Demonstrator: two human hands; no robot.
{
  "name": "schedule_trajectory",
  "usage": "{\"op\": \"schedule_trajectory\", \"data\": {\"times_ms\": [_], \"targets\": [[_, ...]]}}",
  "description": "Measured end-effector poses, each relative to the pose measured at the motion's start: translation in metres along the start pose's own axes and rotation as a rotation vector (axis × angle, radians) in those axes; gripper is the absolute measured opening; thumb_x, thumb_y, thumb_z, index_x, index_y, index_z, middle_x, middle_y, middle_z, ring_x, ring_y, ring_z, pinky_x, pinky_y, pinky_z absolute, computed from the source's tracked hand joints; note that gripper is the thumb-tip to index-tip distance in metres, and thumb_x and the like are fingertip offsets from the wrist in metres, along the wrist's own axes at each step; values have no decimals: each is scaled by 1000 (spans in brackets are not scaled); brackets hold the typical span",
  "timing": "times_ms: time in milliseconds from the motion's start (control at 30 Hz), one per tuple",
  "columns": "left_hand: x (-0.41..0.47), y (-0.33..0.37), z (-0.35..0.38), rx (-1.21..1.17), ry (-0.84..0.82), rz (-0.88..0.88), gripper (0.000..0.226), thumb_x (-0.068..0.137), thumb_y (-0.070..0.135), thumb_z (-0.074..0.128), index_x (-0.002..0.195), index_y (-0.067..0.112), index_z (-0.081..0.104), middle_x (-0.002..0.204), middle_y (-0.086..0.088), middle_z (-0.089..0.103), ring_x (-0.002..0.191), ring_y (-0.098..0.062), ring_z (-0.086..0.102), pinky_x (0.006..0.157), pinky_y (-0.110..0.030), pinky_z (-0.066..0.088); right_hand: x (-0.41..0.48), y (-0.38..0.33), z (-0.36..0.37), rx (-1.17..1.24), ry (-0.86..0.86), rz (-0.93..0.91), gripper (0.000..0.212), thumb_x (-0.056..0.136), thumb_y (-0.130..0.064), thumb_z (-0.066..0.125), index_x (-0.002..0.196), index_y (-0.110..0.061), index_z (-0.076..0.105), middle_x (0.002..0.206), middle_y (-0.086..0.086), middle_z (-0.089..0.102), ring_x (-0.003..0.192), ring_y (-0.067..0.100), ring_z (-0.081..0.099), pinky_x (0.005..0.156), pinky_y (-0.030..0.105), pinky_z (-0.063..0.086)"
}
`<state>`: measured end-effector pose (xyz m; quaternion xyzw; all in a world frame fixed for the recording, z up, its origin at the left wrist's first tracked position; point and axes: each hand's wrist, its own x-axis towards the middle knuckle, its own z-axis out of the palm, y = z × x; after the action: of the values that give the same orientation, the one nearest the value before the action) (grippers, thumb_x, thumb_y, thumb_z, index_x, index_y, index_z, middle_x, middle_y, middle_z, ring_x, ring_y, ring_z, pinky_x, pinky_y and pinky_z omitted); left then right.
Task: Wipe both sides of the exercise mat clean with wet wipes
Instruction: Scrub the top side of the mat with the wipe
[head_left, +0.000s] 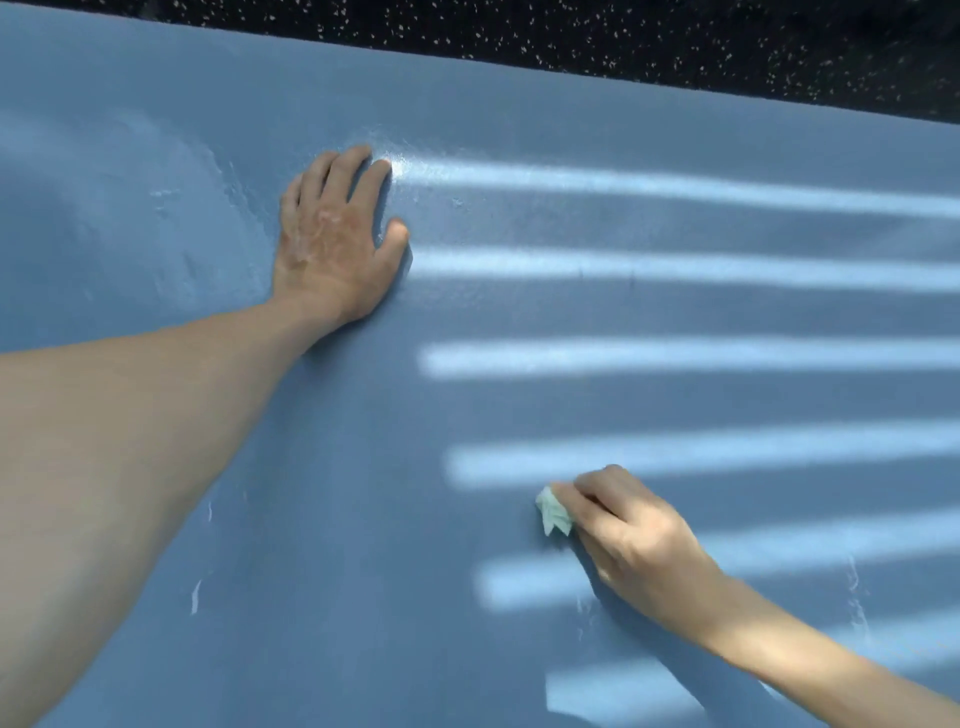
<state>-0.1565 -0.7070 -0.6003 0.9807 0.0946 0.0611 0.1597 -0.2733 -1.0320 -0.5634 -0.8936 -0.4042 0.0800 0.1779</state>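
Head view showed a blue foam exercise mat, matte and finely grained, filling nearly the whole frame over a black speckled floor. Pale sunlit bars striped its right half; whitish scuffs marked the left. Left hand pressed flat, fingers spread. Right hand pinched a crumpled pale-green wet wipe against the mat.

A black floor with many small white and beige speckles shows as a strip along the top edge of the view, and it is wider at the right than at the left. Strong light falls in several pale parallel bands of light, which run from the right edge toward the middle, with darker shaded stripes between them.
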Motion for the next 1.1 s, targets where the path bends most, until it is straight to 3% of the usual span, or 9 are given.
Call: {"op": "schedule_trajectory", "data": {"times_ms": [200,333,433,500,733,800,900,1000,1100], "targets": [[-11,9,-1,61,-83,17,53,103,28,34,151,6,28,162,-12,20,146,-31,19,117,-44,12,16,8,7,-14,118,99,20,85,0,48,94,-7,65,79,8,51,70,27,45,59,35,43],[-61,10,0,69,-138,60,55,105,28,33,155,7,21,164,-13,15,150,-32,13,119,-45,10,-50,-21,8,62,-71,-17,21,85,-12,42,100,-17,56,83,-3,44,71,18,38,55,33,41],[-72,9,-1,64,-138,54,55,105,28,34,155,8,22,164,-11,15,151,-30,12,119,-44,10,-22,-15,1,1,26,85,26,82,-19,41,82,-14,67,74,3,52,68,22,49,50,26,44],[-72,12,-3,51,-142,52,55,105,27,33,155,8,22,164,-11,14,150,-30,11,119,-44,10,-15,-16,6,-30,109,170,24,82,-13,44,78,-12,68,71,5,53,65,28,53,52,26,43],[-86,14,-12,22,-141,61,53,105,25,32,154,7,23,164,-11,14,150,-30,10,118,-43,10,-74,-55,6,-34,-110,27,17,80,-9,52,79,-9,68,72,5,55,63,24,52,54,29,43],[-83,17,-14,14,-180,48,53,105,26,32,154,7,22,164,-12,13,150,-31,10,118,-43,10,-62,-46,3,-86,-58,24,10,75,-4,60,81,-7,68,73,6,56,62,27,53,55,29,40],[-90,18,-18,10,-195,11,54,105,24,32,155,7,21,164,-13,13,150,-32,11,119,-46,11,-96,-63,10,-32,-136,88,36,70,-1,72,97,-18,56,82,-3,51,69,18,52,57,26,43],[-115,30,-16,-1,-203,-34,55,105,23,32,156,8,20,164,-13,11,151,-33,9,119,-45,9,-142,-85,11,78,-280,-21,18,88,-7,60,101,-17,55,82,-5,45,71,16,43,52,31,43],[-144,40,-8,75,-150,-57,55,105,26,30,156,9,18,165,-11,11,151,-31,11,119,-43,8,-121,-64,15,13,-190,-22,13,90,-8,49,95,-18,55,78,-4,39,68,14,33,49,29,32]]}}
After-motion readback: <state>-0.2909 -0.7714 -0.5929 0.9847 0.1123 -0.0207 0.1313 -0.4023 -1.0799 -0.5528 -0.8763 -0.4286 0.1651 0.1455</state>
